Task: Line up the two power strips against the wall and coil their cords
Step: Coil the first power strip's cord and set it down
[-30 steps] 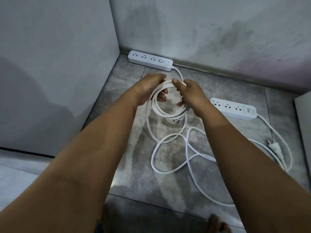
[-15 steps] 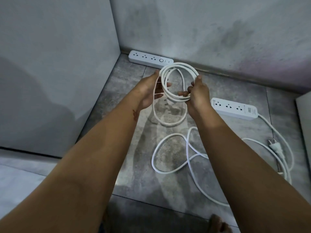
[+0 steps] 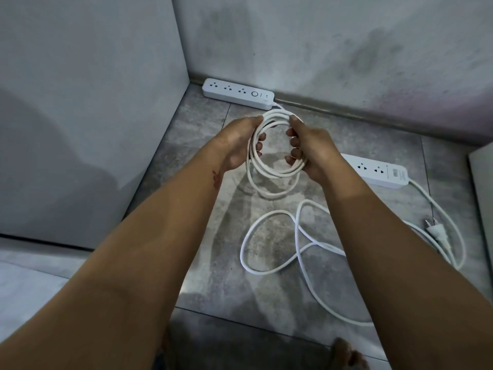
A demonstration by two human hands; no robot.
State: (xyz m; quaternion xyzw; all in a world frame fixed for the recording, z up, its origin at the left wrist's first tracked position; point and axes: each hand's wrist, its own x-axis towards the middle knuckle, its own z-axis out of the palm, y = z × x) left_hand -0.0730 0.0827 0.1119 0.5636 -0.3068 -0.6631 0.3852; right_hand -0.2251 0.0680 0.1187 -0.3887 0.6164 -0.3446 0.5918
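A white power strip (image 3: 237,93) lies flush against the far wall in the left corner. Its cord is wound into a coil (image 3: 274,169) held above the floor. My left hand (image 3: 240,142) grips the coil's left side and my right hand (image 3: 312,148) grips its right side; one loop hangs lower than the rest. A second white power strip (image 3: 378,170) lies on the floor to the right, away from the wall, partly hidden by my right wrist. Its cord (image 3: 269,241) sprawls in loose loops across the tile, ending in a plug (image 3: 437,232).
The side wall (image 3: 88,116) and the far wall (image 3: 333,49) meet at the corner behind the first strip. A pale panel edge (image 3: 482,196) stands at the right. My toes (image 3: 349,353) show at the bottom edge, on the grey tile floor (image 3: 213,276).
The coil has gathered tighter between my hands and dropped slightly from its raised position. My right hand has shifted from the coil's bottom to its right side.
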